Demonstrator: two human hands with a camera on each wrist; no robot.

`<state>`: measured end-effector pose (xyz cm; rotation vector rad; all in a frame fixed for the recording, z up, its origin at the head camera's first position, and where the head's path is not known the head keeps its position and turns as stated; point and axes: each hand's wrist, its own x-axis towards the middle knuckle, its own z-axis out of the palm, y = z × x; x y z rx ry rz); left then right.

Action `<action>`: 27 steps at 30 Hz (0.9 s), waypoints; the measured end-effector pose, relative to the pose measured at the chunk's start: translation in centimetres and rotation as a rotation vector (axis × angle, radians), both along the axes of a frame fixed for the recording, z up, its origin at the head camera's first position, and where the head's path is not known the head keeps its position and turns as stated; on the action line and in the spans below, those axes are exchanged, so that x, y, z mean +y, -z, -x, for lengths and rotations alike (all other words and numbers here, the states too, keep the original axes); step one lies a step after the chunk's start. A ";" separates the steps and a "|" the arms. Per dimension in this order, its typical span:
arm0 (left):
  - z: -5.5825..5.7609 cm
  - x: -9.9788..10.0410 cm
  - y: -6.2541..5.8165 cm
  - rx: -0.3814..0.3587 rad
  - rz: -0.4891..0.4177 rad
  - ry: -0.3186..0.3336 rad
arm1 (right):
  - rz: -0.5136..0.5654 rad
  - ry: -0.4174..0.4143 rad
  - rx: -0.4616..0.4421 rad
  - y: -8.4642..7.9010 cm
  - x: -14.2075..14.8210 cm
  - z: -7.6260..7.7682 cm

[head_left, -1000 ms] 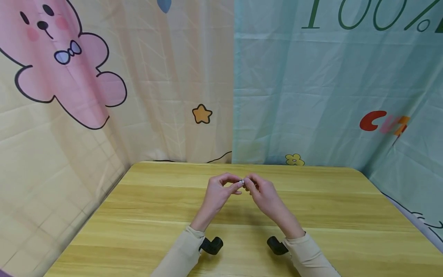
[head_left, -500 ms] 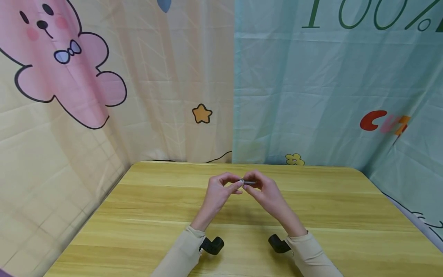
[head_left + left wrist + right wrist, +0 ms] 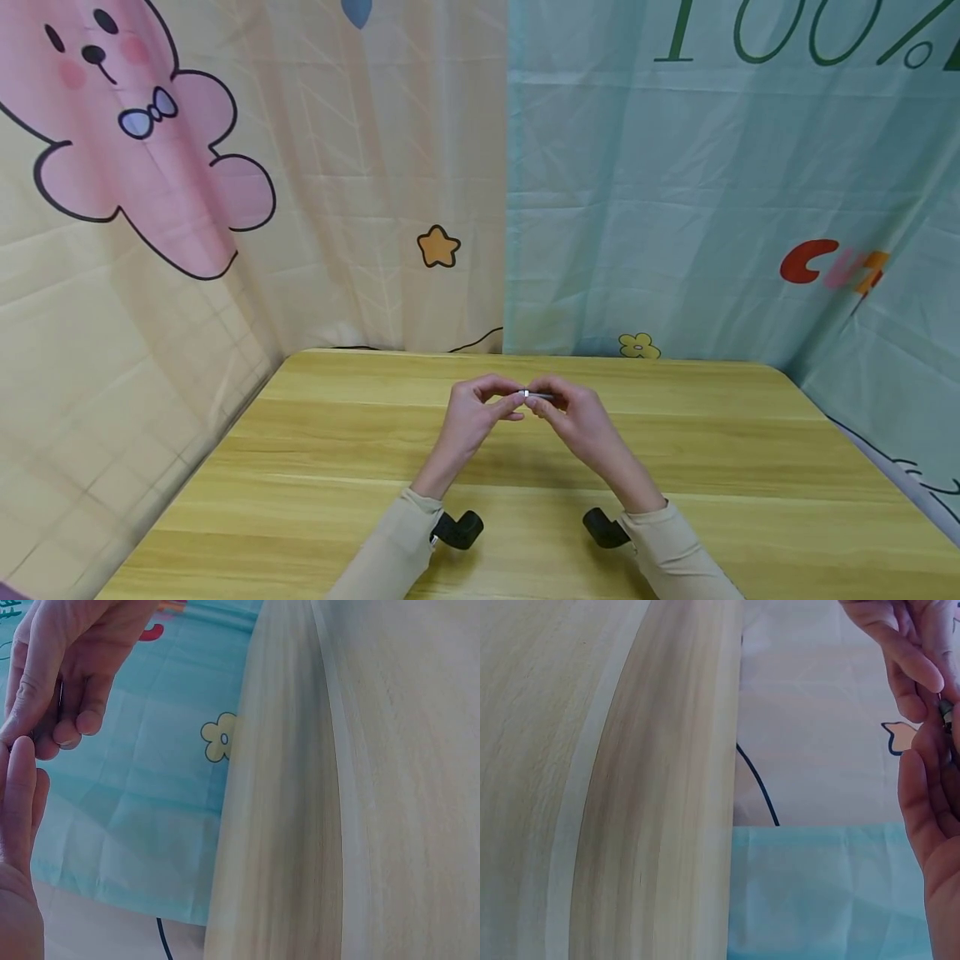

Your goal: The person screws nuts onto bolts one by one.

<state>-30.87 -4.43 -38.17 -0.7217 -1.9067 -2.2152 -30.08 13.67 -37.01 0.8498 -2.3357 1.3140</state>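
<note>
Above the middle of the table, my two hands meet fingertip to fingertip. Between them is a slim grey metal rod (image 3: 542, 395) with a shiny band near its left end; its exact kind is too small to tell. My left hand (image 3: 471, 412) pinches the left end between thumb and fingers. With thumb and forefinger, my right hand (image 3: 579, 419) holds the right part, which runs back under its fingers. In the right wrist view a dark, pale-banded end of the rod (image 3: 946, 710) shows between the hands. The left wrist view mostly hides it behind fingers.
A wood-grain table (image 3: 360, 450) lies under both forearms. Printed curtains (image 3: 675, 192) hang behind it and along the sides. Each wrist carries a black camera mount, one on the left (image 3: 459, 530) and one on the right (image 3: 604, 528).
My right fingers first covered most of the rod, then shifted and lifted to bare it, and now close on it again. The left hand has stayed almost still.
</note>
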 end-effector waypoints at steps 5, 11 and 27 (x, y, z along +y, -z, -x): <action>0.0 -0.1 -0.1 -0.003 0.006 0.003 | 0.000 0.013 0.001 0.2 0.0 0.2; 0.0 -0.1 0.0 -0.016 0.003 -0.012 | 0.017 0.041 -0.046 0.4 0.1 0.3; 0.3 -0.6 0.0 -0.020 0.009 -0.054 | 0.128 0.044 -0.238 -2.8 0.7 -2.0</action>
